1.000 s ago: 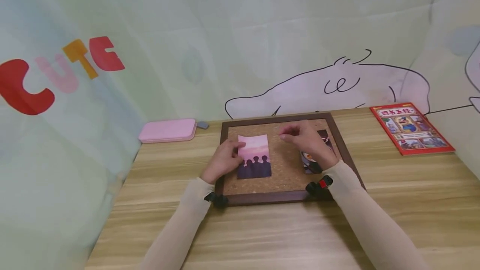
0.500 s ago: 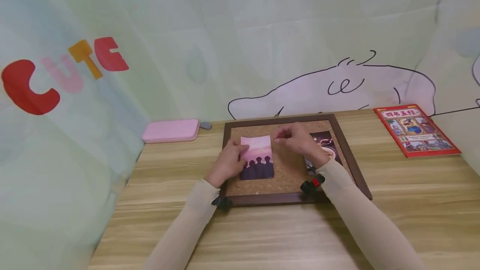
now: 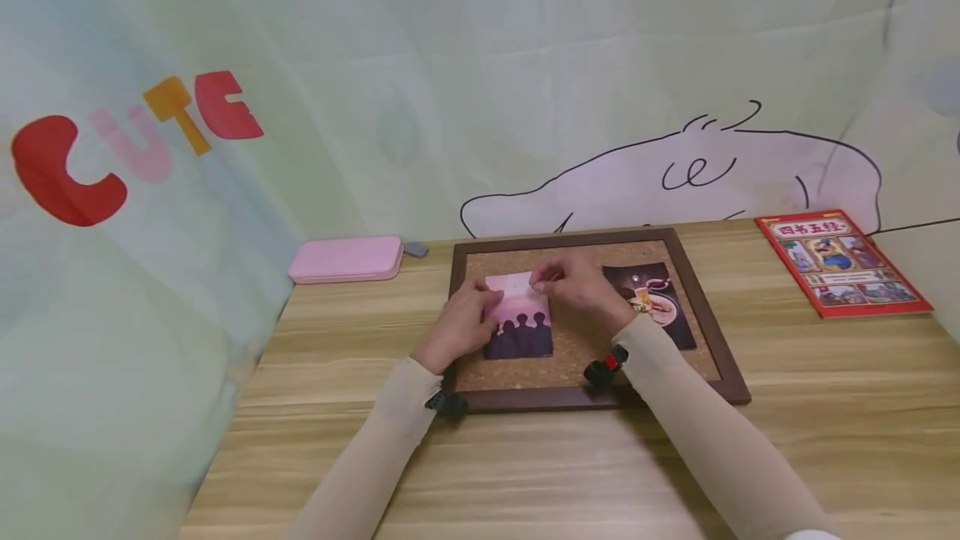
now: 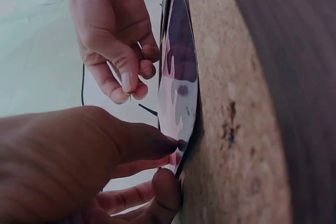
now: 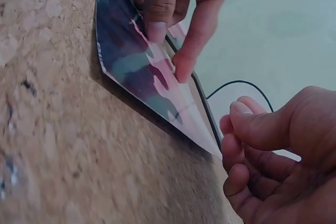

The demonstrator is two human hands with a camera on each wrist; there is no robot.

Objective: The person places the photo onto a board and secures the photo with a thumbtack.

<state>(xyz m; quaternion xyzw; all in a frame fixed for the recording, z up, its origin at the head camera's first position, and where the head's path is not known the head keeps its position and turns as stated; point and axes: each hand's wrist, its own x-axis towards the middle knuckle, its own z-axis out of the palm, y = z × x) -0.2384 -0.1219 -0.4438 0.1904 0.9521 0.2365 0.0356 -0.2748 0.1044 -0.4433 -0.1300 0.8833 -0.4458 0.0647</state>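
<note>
A sunset photo [image 3: 519, 343] with dark silhouettes lies on the left part of a framed cork board [image 3: 577, 361]. My left hand [image 3: 457, 322] holds the photo along its left edge with thumb and fingers; the photo bows slightly off the cork in the wrist views. At its top right corner, my right hand [image 3: 576, 283] pinches a tiny pin, whose thin point [image 4: 130, 97] shows below the fingertips in the left wrist view; the pin's head is hidden by the fingers. A second photo [image 3: 667, 325], of food on a dark ground, lies on the board's right half with a small pale pin [image 3: 636, 278] near its top.
The board's dark frame [image 3: 525, 399] rests on a wood-grain table [image 3: 337, 357]. Behind its left corner lie a pink case [image 3: 347, 259] and a small grey object [image 3: 416, 249]. A red book [image 3: 843, 263] lies at the back right, before a printed curtain [image 3: 360, 107].
My right hand has moved left and slightly down, from over the bare cork to the sunset photo's upper right corner, uncovering the food photo. My left hand stays on the sunset photo's left edge.
</note>
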